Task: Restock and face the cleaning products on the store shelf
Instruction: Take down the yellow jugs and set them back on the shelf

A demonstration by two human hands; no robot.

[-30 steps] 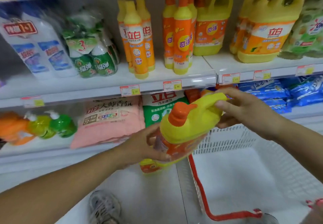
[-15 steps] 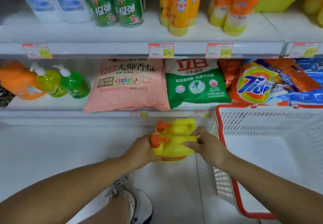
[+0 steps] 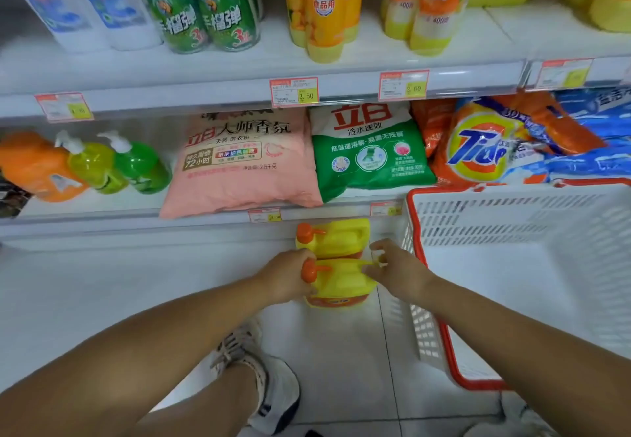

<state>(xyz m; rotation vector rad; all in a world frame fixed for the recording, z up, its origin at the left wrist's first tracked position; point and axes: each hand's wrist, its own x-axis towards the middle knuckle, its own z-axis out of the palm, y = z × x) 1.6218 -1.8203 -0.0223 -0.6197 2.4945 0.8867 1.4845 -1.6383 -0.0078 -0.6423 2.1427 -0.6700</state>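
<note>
Hands low at the foot of the shelving: the left hand (image 3: 290,278) is wrapped around the near yellow jug (image 3: 341,283) by its orange cap, and the right hand (image 3: 397,271) pinches the jug's handle with fingers curled. A second yellow jug (image 3: 336,237) stands touching it at twelve o'clock, under the lower shelf (image 3: 102,213). At three o'clock sits a white basket (image 3: 512,218) with red rim. Pink detergent bag (image 3: 239,163) lies up at eleven o'clock.
</note>
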